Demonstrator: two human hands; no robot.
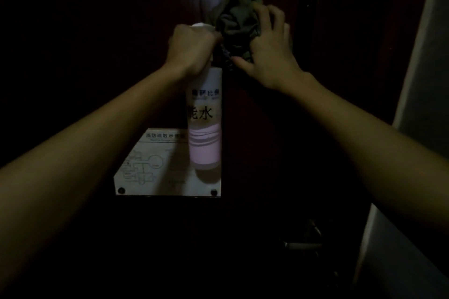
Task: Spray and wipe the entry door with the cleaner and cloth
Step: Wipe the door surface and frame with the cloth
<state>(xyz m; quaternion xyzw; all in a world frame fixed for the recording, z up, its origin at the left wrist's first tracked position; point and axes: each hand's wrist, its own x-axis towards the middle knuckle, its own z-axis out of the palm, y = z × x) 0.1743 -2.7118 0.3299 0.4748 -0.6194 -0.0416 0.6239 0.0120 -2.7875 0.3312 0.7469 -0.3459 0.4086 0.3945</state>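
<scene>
Head view: the left hand (192, 48) was clenched round the neck of the tall white pink-banded plastic spray bottle (205, 128), which hung below the fist. Just right of it, the right hand (269, 53) bunched the crumpled grey-green cloth (237, 24) against the dark reddish wooden door (267, 153), fingers curled. Spraying this close would probably soak cloth and knuckles instead. The fist hid the nozzle; gloom hid the door's surface.

Cloth (239, 24) right of bottle (205, 126), sign (155, 167) behind bottle.
</scene>
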